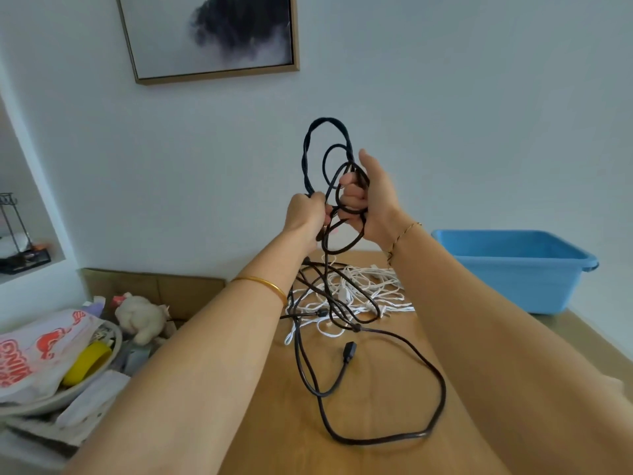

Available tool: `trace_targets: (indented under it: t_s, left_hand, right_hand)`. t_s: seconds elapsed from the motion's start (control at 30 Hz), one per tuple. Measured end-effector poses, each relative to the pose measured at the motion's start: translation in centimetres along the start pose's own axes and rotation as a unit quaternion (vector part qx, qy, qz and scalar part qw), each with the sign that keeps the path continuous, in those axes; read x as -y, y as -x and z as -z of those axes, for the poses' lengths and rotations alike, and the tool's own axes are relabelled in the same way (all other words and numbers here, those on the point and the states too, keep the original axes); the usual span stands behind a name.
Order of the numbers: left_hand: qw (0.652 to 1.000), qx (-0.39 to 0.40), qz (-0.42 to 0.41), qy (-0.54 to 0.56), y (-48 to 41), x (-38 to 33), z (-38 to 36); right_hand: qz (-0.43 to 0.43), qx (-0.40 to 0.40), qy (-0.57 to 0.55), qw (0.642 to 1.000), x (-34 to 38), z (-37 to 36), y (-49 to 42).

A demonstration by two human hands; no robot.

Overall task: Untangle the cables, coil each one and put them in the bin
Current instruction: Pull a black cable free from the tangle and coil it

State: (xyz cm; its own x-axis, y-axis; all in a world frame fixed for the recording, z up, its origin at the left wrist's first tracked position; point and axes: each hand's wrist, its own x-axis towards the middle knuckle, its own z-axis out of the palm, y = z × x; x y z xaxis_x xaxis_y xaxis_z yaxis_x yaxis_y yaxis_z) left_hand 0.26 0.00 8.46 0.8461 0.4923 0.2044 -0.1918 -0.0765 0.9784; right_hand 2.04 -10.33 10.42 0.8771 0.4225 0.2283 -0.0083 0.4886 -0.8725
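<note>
Black rubber cable [329,120]: strands vanish inside left hand [305,214] and right hand [373,197]; cable count unclear. Below hands, tangled white cords [383,286] partly behind left forearm [205,337]. Right of hands, blue plastic bin [507,282]: near corner behind right forearm [479,320].

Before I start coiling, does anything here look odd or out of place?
Yes: the black cable twists on itself above the left hand and right hand, and its lower loops run through the white cable heap on the table.

Single head view, facing forward and down, close over table [376,389]
</note>
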Motion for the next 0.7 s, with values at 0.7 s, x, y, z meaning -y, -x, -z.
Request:
trace_targets:
  t_s: [0.7]
  left_hand:
    - [0.976,-0.194,-0.049,0.091,-2.8,-1.5,-1.3]
  right_hand:
    - [-0.161,-0.108,0.471,0.860,-7.4,6.6,5.6]
